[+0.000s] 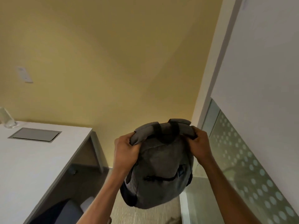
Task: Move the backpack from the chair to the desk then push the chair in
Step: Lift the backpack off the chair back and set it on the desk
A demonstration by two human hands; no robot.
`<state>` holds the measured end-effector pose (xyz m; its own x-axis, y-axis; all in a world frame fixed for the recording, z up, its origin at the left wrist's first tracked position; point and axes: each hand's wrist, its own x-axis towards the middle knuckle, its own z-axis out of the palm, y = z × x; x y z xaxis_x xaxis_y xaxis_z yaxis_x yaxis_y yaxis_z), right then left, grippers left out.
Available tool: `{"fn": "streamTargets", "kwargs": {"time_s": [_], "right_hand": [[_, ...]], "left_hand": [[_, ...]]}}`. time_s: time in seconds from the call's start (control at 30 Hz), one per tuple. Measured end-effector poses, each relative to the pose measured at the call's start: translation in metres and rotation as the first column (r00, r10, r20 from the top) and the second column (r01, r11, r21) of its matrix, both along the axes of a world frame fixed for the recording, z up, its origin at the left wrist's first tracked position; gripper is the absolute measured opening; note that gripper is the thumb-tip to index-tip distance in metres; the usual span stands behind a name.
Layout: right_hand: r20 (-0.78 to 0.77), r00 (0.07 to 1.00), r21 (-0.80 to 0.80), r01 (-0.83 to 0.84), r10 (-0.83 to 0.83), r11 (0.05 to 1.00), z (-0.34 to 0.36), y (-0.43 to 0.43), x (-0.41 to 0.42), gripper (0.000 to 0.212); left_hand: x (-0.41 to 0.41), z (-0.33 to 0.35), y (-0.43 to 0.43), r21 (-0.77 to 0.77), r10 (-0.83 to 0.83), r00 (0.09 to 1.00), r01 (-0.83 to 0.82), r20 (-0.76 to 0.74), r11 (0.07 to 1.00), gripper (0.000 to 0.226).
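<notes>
A grey backpack (161,168) with black trim hangs in the air in front of me, to the right of the desk. My left hand (125,151) grips its left shoulder strap near the top, and my right hand (199,143) grips the right strap. The white desk (29,159) lies at the lower left, its edge clear of the bag. Part of the dark blue chair (64,210) shows at the bottom left, below the desk's edge.
A grey cable hatch (34,135) is set into the desk top, and a clear glass (7,118) stands at its far left corner. A frosted dotted glass partition (242,159) runs along the right. A yellow wall is behind.
</notes>
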<state>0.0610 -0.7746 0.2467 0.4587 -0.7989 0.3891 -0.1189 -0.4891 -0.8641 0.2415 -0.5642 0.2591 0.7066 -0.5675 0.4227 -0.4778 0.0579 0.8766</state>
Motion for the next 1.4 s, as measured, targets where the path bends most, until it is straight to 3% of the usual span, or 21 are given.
{"fn": "streamTargets", "kwargs": {"time_s": [0.17, 0.33, 0.5, 0.6, 0.77, 0.93, 1.2, 1.4], "right_hand": [[0.010, 0.993, -0.028, -0.114, 0.114, 0.993, 0.020, -0.033, 0.100, 0.018], [0.015, 0.978, -0.076, -0.208, 0.210, 0.975, 0.033, -0.040, 0.207, 0.003], [0.036, 0.928, -0.004, -0.371, 0.370, 0.929, 0.024, -0.035, 0.351, 0.002], [0.055, 0.930, 0.019, -0.364, 0.363, 0.931, 0.017, -0.028, 0.385, 0.005], [0.002, 0.891, 0.056, -0.454, 0.454, 0.889, -0.003, -0.006, 0.519, 0.010], [-0.007, 0.872, 0.126, -0.484, 0.489, 0.866, -0.022, 0.018, 0.623, 0.025], [-0.005, 0.881, 0.224, -0.460, 0.472, 0.860, -0.044, 0.052, 0.732, 0.031], [-0.095, 0.880, 0.246, -0.433, 0.466, 0.867, -0.055, 0.057, 0.797, 0.042]], "left_hand": [[0.074, 0.020, -0.013, -0.047, 0.128, 0.992, -0.127, 0.021, 0.991, 0.024], [0.154, 0.035, -0.010, -0.070, 0.276, 0.961, -0.273, 0.035, 0.960, 0.020], [0.272, 0.025, 0.002, -0.116, 0.461, 0.885, -0.451, 0.071, 0.885, 0.037], [0.299, 0.024, 0.012, -0.088, 0.452, 0.883, -0.444, 0.127, 0.892, 0.033], [0.412, 0.012, 0.038, -0.011, 0.559, 0.821, -0.561, 0.115, 0.828, 0.019], [0.514, 0.004, 0.058, 0.099, 0.601, 0.793, -0.609, 0.103, 0.787, 0.021], [0.648, 0.005, 0.070, 0.179, 0.625, 0.761, -0.648, 0.171, 0.740, 0.017], [0.727, 0.000, 0.058, 0.302, 0.604, 0.778, -0.626, 0.175, 0.719, 0.015]]}}
